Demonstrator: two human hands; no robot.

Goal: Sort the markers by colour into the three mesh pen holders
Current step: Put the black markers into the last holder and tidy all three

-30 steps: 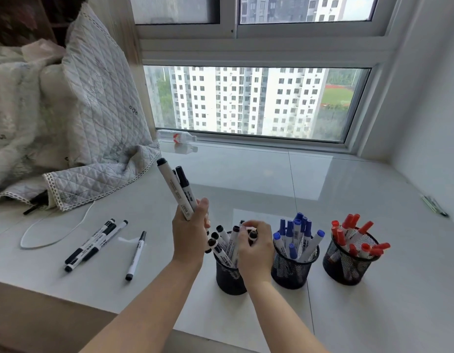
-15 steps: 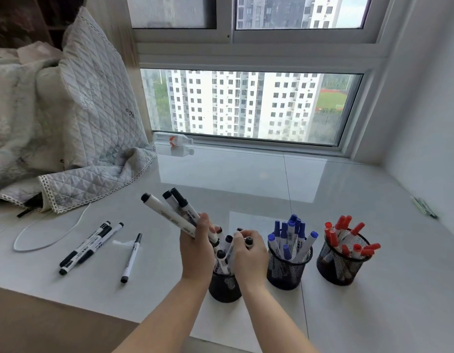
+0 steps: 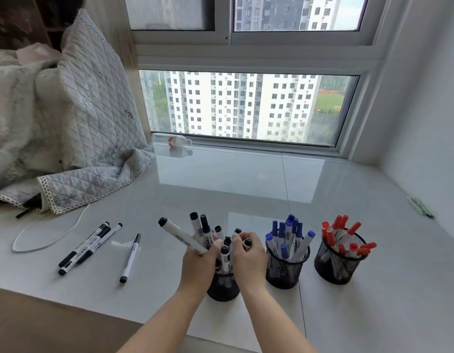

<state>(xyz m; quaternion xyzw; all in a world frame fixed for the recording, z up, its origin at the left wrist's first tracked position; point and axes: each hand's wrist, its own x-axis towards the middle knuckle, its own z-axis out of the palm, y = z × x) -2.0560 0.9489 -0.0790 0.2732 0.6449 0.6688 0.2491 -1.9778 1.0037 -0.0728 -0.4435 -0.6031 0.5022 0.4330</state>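
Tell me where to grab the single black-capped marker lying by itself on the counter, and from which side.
Pinch the lone marker across its white barrel near the middle, coming straight down from above. It lies flat on the counter, clear of the three markers to its left, so both long sides look open to the fingers; the capped ends give less to hold.

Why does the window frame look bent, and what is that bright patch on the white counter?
Head view: the wide-angle lens bows straight lines, so the window frame curves and the right wall leans; the bright patch is daylight from the window mirrored on the glossy counter, which also reflects the bottle; shadows are soft, and the quilt at the left edge looks slightly smeared.
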